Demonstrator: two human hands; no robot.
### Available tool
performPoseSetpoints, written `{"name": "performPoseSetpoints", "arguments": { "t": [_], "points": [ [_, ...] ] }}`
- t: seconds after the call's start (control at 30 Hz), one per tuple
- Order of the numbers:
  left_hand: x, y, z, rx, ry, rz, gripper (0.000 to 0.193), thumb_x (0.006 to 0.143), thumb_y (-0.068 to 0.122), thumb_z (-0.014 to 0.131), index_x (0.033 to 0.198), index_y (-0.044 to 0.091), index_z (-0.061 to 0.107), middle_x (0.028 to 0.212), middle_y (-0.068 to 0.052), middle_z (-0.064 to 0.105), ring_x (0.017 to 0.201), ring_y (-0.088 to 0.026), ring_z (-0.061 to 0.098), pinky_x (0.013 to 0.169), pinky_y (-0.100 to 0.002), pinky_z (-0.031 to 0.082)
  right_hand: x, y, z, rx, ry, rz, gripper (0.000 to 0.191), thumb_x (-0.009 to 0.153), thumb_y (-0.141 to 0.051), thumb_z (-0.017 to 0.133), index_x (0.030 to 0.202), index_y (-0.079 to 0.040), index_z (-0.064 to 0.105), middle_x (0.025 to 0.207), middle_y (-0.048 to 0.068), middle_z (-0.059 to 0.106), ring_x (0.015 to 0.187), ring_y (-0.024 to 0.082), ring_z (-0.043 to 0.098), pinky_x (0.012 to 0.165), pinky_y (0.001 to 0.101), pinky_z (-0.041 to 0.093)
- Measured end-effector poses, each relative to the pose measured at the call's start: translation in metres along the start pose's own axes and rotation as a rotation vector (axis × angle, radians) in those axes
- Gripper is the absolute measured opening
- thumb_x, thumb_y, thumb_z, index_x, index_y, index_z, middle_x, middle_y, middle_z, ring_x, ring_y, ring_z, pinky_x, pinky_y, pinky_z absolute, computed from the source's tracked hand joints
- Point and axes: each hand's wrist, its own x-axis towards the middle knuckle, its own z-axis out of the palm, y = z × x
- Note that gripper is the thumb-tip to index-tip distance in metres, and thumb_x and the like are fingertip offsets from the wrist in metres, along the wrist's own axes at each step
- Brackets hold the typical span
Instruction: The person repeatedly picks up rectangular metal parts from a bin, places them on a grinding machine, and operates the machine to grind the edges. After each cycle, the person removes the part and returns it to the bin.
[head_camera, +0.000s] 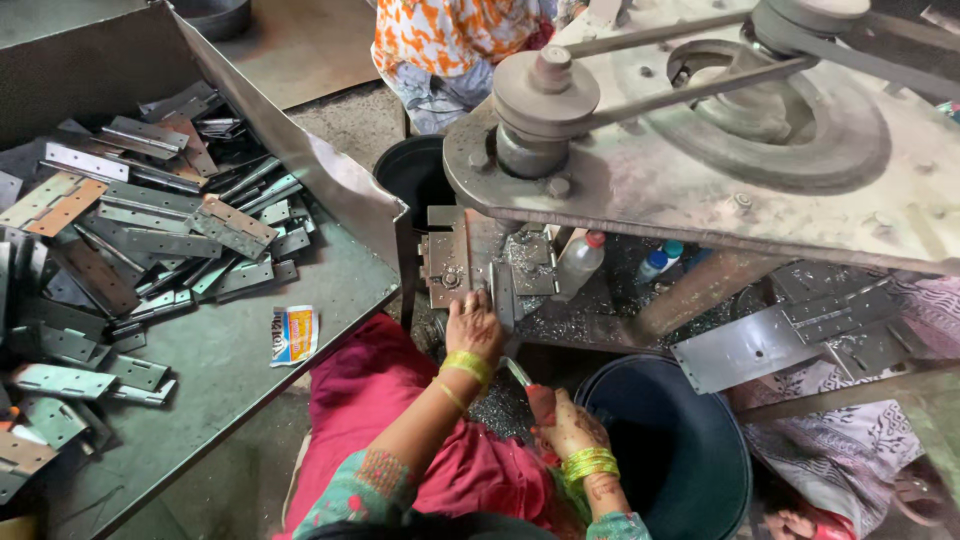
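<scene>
Pile of metal hinges (140, 240) is lying on the grey tray (230, 370) at far left | left hand (472, 325) is pinching a hinge (503, 292) upright at the machine's jig (455, 265) | right hand (570, 425) is gripping a red-handled tool (532, 390), fingers curled shut, above the dark bucket (680, 450).

Left hand (473, 327) on hinge (503, 292)

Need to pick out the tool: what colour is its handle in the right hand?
Red handle, head view.
</scene>
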Motion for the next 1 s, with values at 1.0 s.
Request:
{"name": "performPoseSetpoints", "arguments": {
  "t": [1.0],
  "points": [
    [0.046,-0.027,0.029,-0.015,0.171,-0.029,0.028,0.088,0.018,0.052,0.094,0.009,0.079,0.131,-0.013,0.066,0.132,-0.031,0.049,0.103,-0.051,0.035,0.028,0.051,0.081,0.018,0.040,0.097,0.081,0.072,-0.049,0.083,0.139,-0.018,0.051,0.116,0.018,0.072,0.112,0.039,0.068,0.094,0.0484,0.055]
  ]
}}
